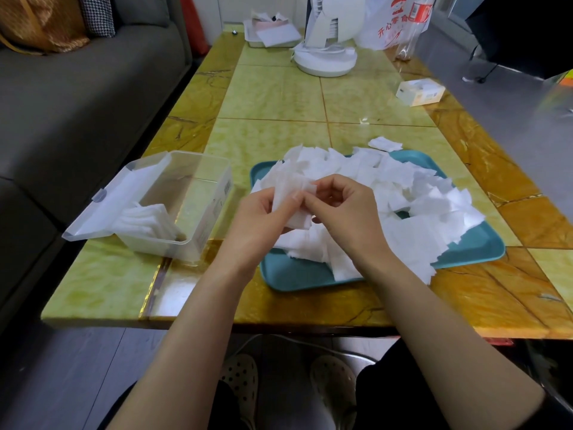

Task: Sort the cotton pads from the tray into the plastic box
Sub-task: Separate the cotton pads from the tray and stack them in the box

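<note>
Left hand (257,217) and right hand (347,212) together pinch a small stack of cotton pads (293,197) above the tray (297,282). Plastic box (217,200), at left, holds few pads; most lie heaped on the tray. Judged: early stage.

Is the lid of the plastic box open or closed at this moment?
Open. The clear lid of the plastic box is swung back to the left, and a small stack of cotton pads shows inside.
</note>
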`<state>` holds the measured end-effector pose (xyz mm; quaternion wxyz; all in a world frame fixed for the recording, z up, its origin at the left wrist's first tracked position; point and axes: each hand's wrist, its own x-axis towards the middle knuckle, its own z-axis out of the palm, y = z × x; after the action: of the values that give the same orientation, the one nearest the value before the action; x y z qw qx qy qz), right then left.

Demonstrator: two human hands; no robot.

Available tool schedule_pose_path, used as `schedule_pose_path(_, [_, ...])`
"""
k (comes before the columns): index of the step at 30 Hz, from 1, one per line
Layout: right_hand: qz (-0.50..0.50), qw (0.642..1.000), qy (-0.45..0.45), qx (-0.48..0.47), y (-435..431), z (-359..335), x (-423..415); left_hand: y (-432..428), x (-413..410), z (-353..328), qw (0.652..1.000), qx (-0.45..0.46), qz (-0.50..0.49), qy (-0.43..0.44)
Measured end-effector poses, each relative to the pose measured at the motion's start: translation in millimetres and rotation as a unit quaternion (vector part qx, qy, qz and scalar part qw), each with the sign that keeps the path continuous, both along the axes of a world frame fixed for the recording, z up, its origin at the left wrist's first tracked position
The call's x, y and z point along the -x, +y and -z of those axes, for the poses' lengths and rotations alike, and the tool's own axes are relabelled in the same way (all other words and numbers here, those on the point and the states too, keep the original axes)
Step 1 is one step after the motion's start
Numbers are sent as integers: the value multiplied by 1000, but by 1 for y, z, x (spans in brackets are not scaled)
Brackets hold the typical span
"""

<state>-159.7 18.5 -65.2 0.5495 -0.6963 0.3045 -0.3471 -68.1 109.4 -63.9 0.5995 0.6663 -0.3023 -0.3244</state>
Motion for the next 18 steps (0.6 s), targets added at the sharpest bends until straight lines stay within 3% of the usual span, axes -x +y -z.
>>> schedule_pose_path(5, [-7,999,-19,-44,2,-4,0,4,-4,1,1000,0,21,-19])
schedule_pose_path(11, [6,1000,5,17,2,5,-5,2,-4,1,1000,-9,-14,-24])
schedule_pose_path(15, [-12,974,124,191,-4,20,-6,4,-11,0,993,-9,-114,-28])
schedule_pose_path(18, [-108,910,277,288,-3,34,-7,7,-14,-2,988,-8,-149,-30])
